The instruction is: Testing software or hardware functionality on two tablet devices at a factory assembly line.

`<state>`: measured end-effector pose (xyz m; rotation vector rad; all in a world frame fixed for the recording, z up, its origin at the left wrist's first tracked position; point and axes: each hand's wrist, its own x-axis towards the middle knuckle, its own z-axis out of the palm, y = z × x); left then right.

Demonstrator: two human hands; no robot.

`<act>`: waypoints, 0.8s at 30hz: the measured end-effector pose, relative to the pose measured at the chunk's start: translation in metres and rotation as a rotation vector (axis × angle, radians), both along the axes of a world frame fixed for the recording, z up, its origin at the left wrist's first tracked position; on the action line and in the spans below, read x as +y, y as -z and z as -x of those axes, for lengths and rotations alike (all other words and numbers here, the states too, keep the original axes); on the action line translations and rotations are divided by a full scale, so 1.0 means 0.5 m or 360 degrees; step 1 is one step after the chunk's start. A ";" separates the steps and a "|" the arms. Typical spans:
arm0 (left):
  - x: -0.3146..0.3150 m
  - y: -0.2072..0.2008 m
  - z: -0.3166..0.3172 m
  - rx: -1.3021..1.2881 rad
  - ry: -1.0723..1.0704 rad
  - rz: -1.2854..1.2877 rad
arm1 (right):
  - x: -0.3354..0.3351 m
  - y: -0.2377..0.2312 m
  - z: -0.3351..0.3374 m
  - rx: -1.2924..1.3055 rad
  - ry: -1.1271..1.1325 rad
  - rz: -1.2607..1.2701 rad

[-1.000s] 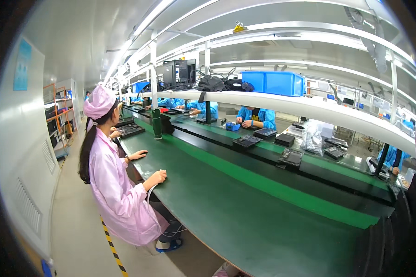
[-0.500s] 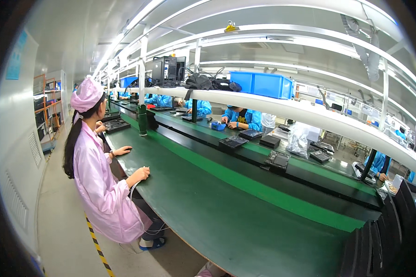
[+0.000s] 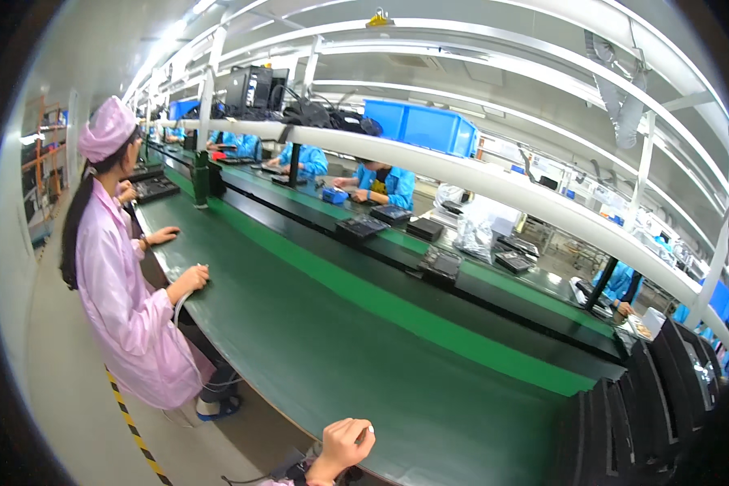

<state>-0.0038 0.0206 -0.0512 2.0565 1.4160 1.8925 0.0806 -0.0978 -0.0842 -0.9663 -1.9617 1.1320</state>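
My left hand rises from the lower edge, over the near edge of the green bench. Its fingers are curled into a loose fist, and no object shows in it. A dark band with a thin cord is around the wrist, below it a bit of pink sleeve. Nothing of my right hand is visible. At the lower right, a row of black panel-like pieces stands upright on the bench, the nearest things to my hand on that side.
A co-worker in pink sits at the bench on the left, both hands at its edge. Black flat devices lie along the far strip. Above runs a white shelf with blue bins. People in blue work opposite.
My left hand has come up into view from the lower edge. The view has turned rightward and down, so the co-worker and shelf sit further left and higher.
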 end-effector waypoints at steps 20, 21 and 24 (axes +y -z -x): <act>0.004 0.006 -0.094 0.0854 0.0012 0.0499 | 0.068 -0.077 -0.047 -0.0147 0.1012 -0.0392; -0.010 0.010 -0.090 0.0644 -0.0007 0.0799 | 0.065 -0.085 -0.052 -0.0081 0.1038 -0.0397; -0.051 0.030 -0.053 0.0463 0.0341 0.1069 | 0.038 -0.108 -0.045 0.0006 0.0963 -0.0294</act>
